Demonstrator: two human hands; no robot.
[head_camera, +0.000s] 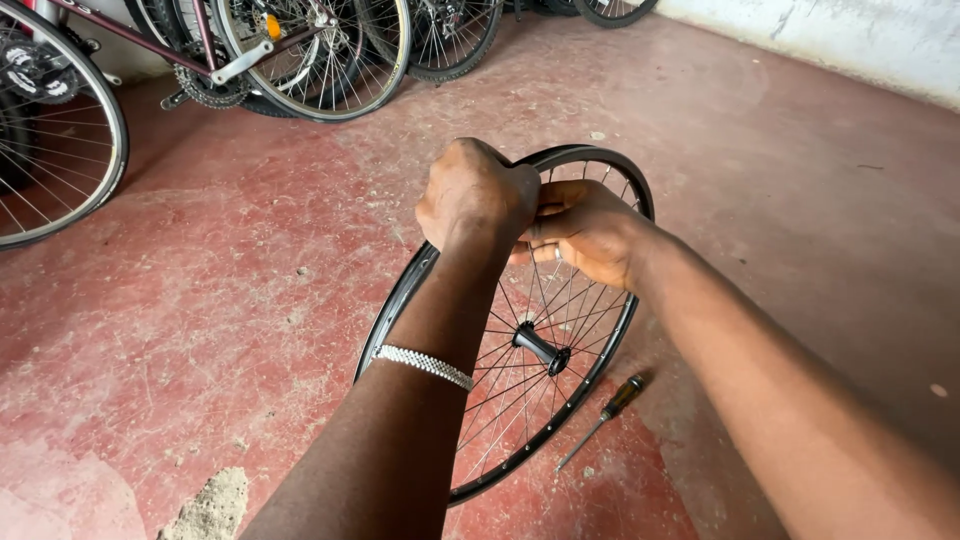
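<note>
Both hands sit at the top of a bare bike wheel (530, 330) that stands tilted on the red floor (250, 300)

Left hand (478, 195) is curled into a fist over the upper rim, knuckles up, gripping the rim; what the fingertips pinch underneath is hidden. Beaded silver bracelet (425, 366) on that forearm

Right hand (585, 232) comes in from the right, fingers (540, 225) bent and tucked in among the upper spokes just below the rim, touching the left hand. Closed around something there, spoke or rim, can't tell which

Key relation: the wheel lies straight ahead and below the hands, top edge under the palms, bottom edge toward the near side of the floor. Its plane leans, hub (541, 347) axle pointing down-right. Both hands are at the same spot on the rim, left slightly higher and on top, right lower and inside the spokes

Counts:
- 1 loose wheel, black rim, no tyre, silver spokes, black hub
- 1 screwdriver (603, 418) on the floor just right of the wheel's lower rim, dark handle up-right, tip down-left, not touching the wheel
- 1 small pile of sandy rubble (212, 508) at the near left edge of the floor
- several parked bikes (280, 50) along the far left edge; at least 4 wheels visible, exact bike count unclear
- white wall (850, 40) at the far right corner
</note>
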